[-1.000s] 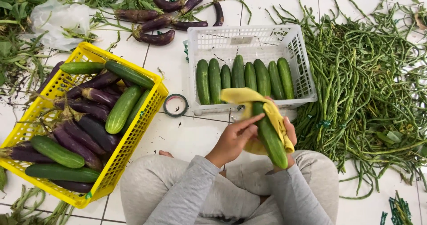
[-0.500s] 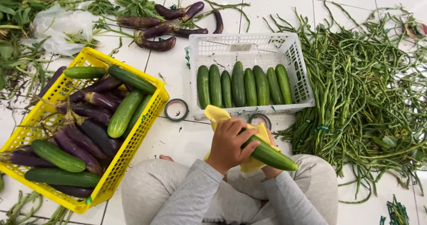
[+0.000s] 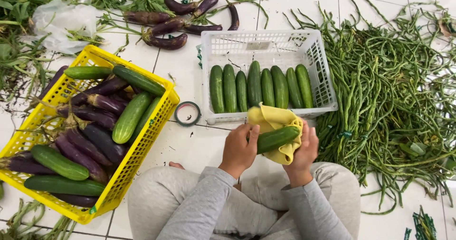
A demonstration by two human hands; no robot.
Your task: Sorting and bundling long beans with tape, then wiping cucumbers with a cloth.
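A small pale label (image 3: 258,45) sits on the far wall of the white plastic basket (image 3: 324,74), which holds a row of smooth green cucumbers (image 3: 259,85), and a round roll of tape (image 3: 187,113) lies on the white floor tiles (image 3: 199,145) between it and the yellow basket (image 3: 156,131) of cucumbers and purple eggplants (image 3: 90,135). Just in front of the white basket's near edge, the left hand (image 3: 240,147) curls its fingers around one end of a cucumber (image 3: 277,138). The right hand (image 3: 304,150) cups the other end in a soft yellow cloth (image 3: 273,120), beside a big messy pile of long beans (image 3: 389,93).
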